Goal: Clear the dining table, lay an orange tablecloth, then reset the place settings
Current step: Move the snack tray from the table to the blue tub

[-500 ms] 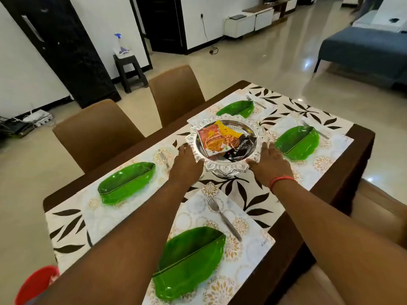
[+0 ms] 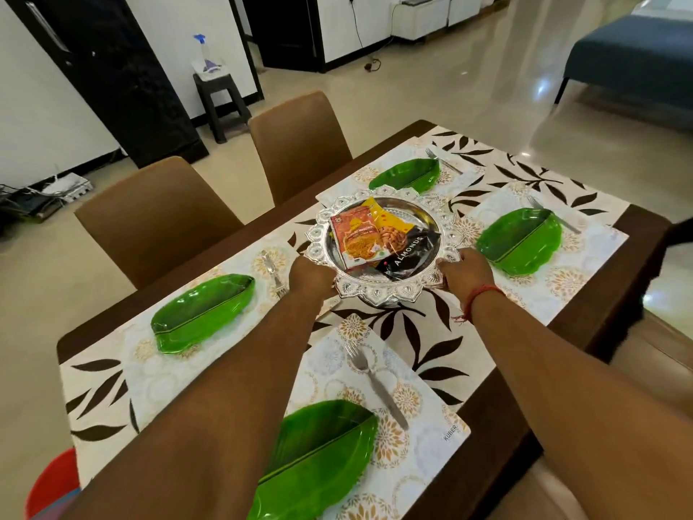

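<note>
Silver tray (image 2: 378, 292), round with scalloped rim, no long axis; sits mid tabletop (image 2: 633, 234), tilted slightly toward camera. Left hand (image 2: 313, 277) grips its left rim, right hand (image 2: 465, 273) grips its right rim, fingers curled under the edge on both sides. Red thread on right wrist. Inside tray: orange snack packet (image 2: 356, 238), yellow packet (image 2: 392, 228), black ALMONDS pouch (image 2: 410, 253), the pouch's long axis running near-left to far-right.

Four green leaf-shaped plates: near plate (image 2: 318, 459) long axis diagonal, tip to far right; left plate (image 2: 202, 313) lying along the far-left edge; far plate (image 2: 405, 174); right plate (image 2: 519, 240). Near fork (image 2: 375, 384) just right of near plate, tines pointing away from camera. Fork (image 2: 273, 272) beside left plate, partly behind left hand. Floral placemats (image 2: 423, 418) under the plates, over a white runner with brown leaf print (image 2: 525, 174).

Dark wood tabletop. Two brown chairs (image 2: 157, 215) on far-left side. Glossy beige tile floor, dark stool (image 2: 221, 103) with spray bottle (image 2: 204, 54), black door, blue sofa (image 2: 633, 50) top right, red bucket (image 2: 52, 482) bottom left.
</note>
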Action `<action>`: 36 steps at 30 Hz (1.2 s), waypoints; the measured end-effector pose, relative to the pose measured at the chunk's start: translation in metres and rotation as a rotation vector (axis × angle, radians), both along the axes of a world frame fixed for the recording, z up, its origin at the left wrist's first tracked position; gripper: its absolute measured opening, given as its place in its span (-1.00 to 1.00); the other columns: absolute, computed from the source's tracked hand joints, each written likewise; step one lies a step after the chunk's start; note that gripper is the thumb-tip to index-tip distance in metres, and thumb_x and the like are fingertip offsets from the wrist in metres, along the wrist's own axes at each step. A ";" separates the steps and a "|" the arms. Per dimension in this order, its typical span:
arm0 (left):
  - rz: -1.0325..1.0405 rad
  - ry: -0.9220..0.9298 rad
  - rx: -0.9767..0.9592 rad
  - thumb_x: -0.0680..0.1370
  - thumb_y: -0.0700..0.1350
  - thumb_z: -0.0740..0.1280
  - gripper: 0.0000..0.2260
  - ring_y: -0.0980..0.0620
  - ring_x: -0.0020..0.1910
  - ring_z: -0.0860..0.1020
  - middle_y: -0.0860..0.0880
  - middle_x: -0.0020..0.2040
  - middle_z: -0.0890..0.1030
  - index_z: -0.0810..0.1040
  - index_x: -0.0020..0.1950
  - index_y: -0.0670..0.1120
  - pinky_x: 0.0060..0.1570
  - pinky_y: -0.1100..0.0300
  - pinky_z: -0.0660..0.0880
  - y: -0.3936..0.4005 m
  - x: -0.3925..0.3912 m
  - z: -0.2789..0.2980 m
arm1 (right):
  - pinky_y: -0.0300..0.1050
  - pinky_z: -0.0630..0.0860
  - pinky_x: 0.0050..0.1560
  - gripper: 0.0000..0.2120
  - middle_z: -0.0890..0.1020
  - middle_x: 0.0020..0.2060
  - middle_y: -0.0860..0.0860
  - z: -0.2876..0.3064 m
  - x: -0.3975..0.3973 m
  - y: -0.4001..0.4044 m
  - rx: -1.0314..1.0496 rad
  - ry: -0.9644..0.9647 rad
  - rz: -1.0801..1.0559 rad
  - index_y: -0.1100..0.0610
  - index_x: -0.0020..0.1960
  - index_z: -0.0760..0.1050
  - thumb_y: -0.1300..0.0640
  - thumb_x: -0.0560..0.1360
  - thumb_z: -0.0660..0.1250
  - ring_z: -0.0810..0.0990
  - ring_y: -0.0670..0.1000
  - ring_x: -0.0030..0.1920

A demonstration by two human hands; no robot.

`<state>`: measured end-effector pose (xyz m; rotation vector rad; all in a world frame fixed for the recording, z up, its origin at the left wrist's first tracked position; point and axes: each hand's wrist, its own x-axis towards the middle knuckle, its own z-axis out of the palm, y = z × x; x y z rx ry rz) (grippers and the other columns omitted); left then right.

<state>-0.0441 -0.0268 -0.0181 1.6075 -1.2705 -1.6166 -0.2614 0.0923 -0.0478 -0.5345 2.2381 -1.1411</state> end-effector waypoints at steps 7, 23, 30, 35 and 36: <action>0.032 -0.006 0.010 0.50 -0.47 0.31 -0.75 -0.24 -0.02 0.65 -0.28 0.07 0.62 0.51 0.16 -0.31 -0.22 -0.09 0.66 0.010 0.022 0.011 | 0.12 0.48 0.26 -0.61 0.55 0.01 0.13 0.007 0.018 0.005 -0.049 0.023 0.005 0.27 0.26 0.50 0.09 0.52 0.40 0.56 0.14 0.07; 0.272 0.044 -0.258 0.43 -0.43 0.38 -0.75 -0.27 0.05 0.65 -0.28 0.07 0.66 0.60 0.05 -0.21 0.08 -0.25 0.60 0.049 0.291 0.109 | 0.17 0.45 0.30 -0.53 0.55 0.24 0.21 0.123 0.256 -0.003 -0.201 0.150 0.323 0.29 0.34 0.45 0.08 0.53 0.42 0.53 0.22 0.23; 0.462 0.007 -0.347 0.34 -0.31 0.34 -0.72 -0.21 -0.06 0.68 -0.23 0.00 0.68 0.62 0.04 -0.18 -0.07 -0.28 0.63 0.122 0.508 0.153 | 0.17 0.57 0.06 -0.66 0.44 -0.22 0.11 0.159 0.458 -0.009 -0.275 -0.002 0.598 0.05 -0.28 0.30 0.24 0.47 0.45 0.51 0.12 -0.10; 0.669 -0.128 -0.379 0.25 -0.18 0.30 -0.70 -0.20 -0.05 0.69 -0.21 0.00 0.68 0.60 -0.04 -0.10 -0.11 -0.26 0.65 0.203 0.646 0.159 | 0.04 0.53 -0.16 -0.73 0.49 -0.23 0.12 0.160 0.608 0.008 -0.292 -0.292 0.816 0.13 -0.19 0.36 0.39 0.47 0.39 0.51 0.05 -0.28; 0.728 -0.159 -0.366 0.25 -0.18 0.30 -0.72 -0.19 -0.04 0.69 -0.19 0.02 0.68 0.59 -0.06 -0.07 -0.09 -0.24 0.65 0.224 0.674 0.154 | -0.02 0.54 -0.23 -0.72 0.50 -0.22 0.14 0.156 0.640 0.018 -0.278 -0.350 0.872 0.11 -0.21 0.36 0.41 0.47 0.38 0.51 0.03 -0.30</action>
